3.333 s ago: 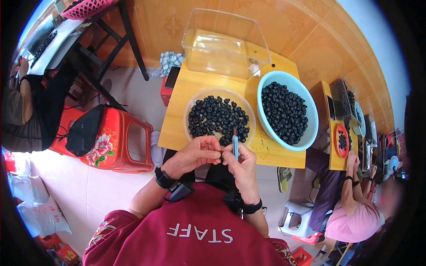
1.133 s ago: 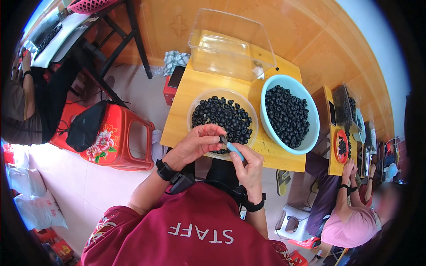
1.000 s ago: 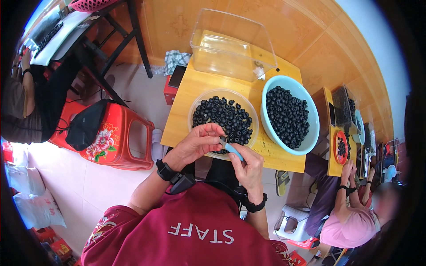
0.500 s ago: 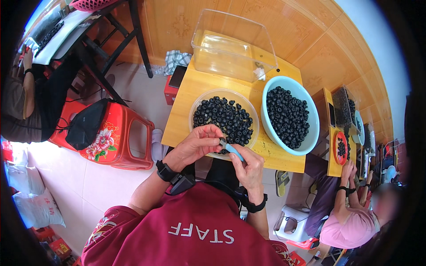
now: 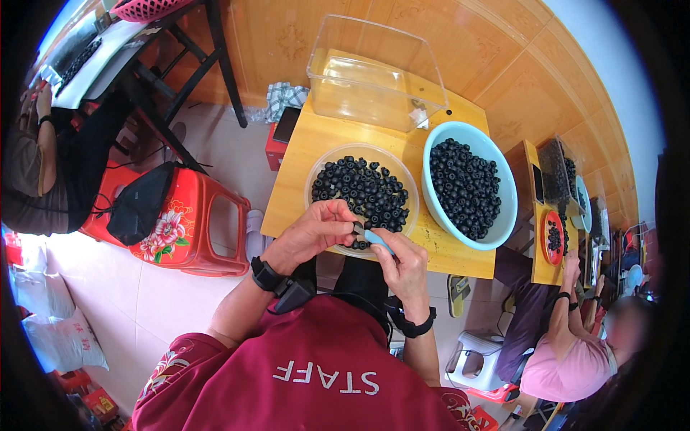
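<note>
My left hand (image 5: 314, 233) pinches a small black ring-shaped part (image 5: 358, 228) between thumb and fingertips. In my right hand (image 5: 405, 266) is a small knife (image 5: 377, 241) with a light blue handle, its short metal tip right at that part. Both hands hover over the near rim of a round clear tray (image 5: 314, 167) on the yellow table. Many of the same black parts (image 5: 363, 188), rounded with a hole in the middle, lie in the tray. To its right, a light blue basin (image 5: 509, 201) holds a deep heap of them (image 5: 463, 188).
A clear plastic bin (image 5: 374, 93) stands at the back of the yellow table (image 5: 287, 190), with a white scrap (image 5: 419, 117) by its corner. Left is a red stool (image 5: 180, 237) with a black bag on it (image 5: 140, 205). Other people (image 5: 568, 359) sit at tables on both sides.
My hands have shifted only slightly, the left one a little leftward. The knife tip sits a little differently against the black part. At the right, the other person's hands have moved slightly.
</note>
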{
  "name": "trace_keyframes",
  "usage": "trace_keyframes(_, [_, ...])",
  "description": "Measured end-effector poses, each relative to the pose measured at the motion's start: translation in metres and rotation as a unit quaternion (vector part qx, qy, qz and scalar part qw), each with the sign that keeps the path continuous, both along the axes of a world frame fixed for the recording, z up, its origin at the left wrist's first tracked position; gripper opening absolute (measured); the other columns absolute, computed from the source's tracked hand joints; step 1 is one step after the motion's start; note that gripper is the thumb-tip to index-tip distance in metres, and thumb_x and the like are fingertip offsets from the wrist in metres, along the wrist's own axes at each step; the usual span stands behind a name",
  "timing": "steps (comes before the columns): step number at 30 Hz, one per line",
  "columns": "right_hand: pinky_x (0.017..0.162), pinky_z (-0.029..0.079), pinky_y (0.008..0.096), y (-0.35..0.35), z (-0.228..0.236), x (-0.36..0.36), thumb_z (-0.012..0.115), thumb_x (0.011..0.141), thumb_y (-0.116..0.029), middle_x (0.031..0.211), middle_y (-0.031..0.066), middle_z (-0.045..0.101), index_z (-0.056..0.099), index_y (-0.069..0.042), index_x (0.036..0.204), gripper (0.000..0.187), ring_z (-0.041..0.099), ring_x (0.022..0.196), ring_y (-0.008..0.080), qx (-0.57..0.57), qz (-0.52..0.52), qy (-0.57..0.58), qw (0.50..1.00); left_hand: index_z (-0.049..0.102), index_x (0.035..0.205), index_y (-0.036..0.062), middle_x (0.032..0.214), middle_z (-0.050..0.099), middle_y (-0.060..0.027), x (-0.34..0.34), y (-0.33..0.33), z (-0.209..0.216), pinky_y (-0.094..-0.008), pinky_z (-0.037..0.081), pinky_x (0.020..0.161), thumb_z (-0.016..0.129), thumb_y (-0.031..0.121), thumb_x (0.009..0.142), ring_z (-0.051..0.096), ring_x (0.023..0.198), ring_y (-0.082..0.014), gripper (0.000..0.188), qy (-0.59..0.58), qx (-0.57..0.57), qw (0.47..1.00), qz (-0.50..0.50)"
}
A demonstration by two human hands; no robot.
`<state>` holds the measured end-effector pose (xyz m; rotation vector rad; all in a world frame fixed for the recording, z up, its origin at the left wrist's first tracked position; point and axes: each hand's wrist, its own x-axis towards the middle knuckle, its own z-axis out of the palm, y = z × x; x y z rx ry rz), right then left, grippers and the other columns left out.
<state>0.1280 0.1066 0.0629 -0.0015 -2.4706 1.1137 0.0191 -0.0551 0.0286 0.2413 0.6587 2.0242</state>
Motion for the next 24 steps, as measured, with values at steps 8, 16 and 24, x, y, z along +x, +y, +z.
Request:
trace_keyframes(8, [0.052, 0.044, 0.0288, 0.013, 0.002, 0.0, 0.065, 0.079, -0.011, 0.068, 0.0122, 0.061, 0.064, 0.003, 0.09, 0.018, 0.058, 0.057, 0.0183, -0.03, -0.107, -0.012, 0.994, 0.056, 0.088, 0.0047, 0.092, 0.06, -0.0096, 0.007, -0.004, 0.007, -0.0239, 0.049, 0.068, 0.066, 0.004, 0.078, 0.058, 0.077, -0.0126, 0.014, 0.041, -0.004, 0.999, -0.021])
trace_keyframes(16, [0.056, 0.039, 0.0172, -0.021, 0.008, -0.003, 0.068, 0.076, 0.001, 0.071, -0.0049, 0.051, 0.059, -0.002, 0.097, 0.023, 0.049, 0.063, 0.0039, -0.381, 0.021, -0.1, 0.919, 0.057, 0.086, 0.0046, 0.087, 0.062, -0.0051, 0.008, 0.003, 0.007, -0.0229, 0.051, 0.07, 0.065, 0.002, 0.078, 0.061, 0.075, -0.0113, 0.012, 0.077, -0.035, 0.996, -0.023])
trace_keyframes(24, [0.058, 0.044, 0.0201, -0.011, 0.001, 0.006, 0.06, 0.084, -0.003, 0.074, 0.0028, 0.059, 0.055, -0.002, 0.087, 0.006, 0.056, 0.06, 0.0084, -0.533, 0.04, -0.199, 0.821, 0.058, 0.086, 0.0041, 0.082, 0.061, -0.0042, 0.012, -0.001, 0.0, -0.0228, 0.051, 0.067, 0.065, 0.0, 0.078, 0.06, 0.07, -0.0113, 0.012, 0.038, -0.03, 0.996, -0.077])
